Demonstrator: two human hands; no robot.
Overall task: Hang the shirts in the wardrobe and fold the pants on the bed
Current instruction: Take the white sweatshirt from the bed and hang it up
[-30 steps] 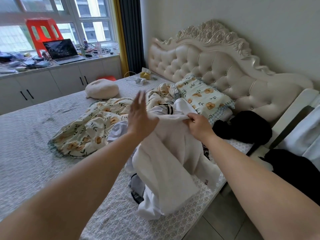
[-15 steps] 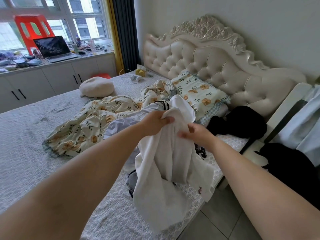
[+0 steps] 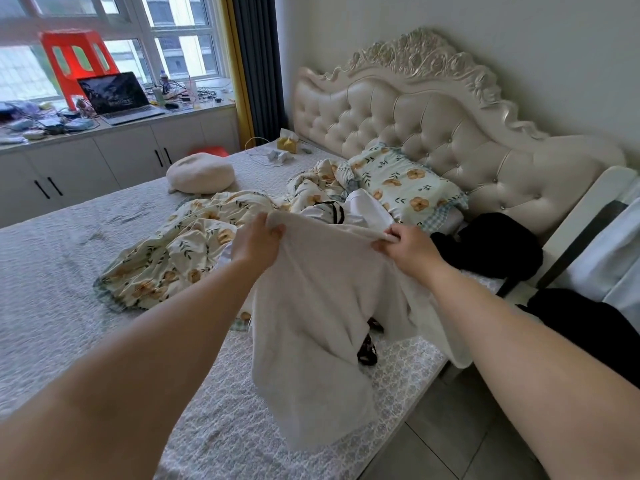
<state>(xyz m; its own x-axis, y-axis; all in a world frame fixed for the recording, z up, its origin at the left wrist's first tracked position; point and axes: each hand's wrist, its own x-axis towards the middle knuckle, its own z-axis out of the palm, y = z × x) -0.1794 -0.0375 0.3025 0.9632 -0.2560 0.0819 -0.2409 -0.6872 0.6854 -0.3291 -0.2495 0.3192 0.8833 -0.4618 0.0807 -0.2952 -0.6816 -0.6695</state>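
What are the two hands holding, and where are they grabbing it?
Both hold the white garment by its top edge: the left hand grips one end, the right hand the other, spread above the bed.

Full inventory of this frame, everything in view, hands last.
white garment: 1, off-white, held up over the bed's near edge
floral quilt: 1, cream with orange flowers, crumpled mid-bed
floral pillow: 1, same print, against the headboard
round cushion: 1, cream, far side of the bed
black clothes: 2 heaps, black, one beside the pillow, one at frame right
headboard: 1, cream, tufted, against the wall
bed: 1, grey bedspread, fills the middle
laptop: 1, grey, open on the window counter
stool: 1, red, behind the laptop
tissue box: 1, yellow, by the headboard's far end
left hand: 1, grips the garment's top edge
right hand: 1, grips the same edge
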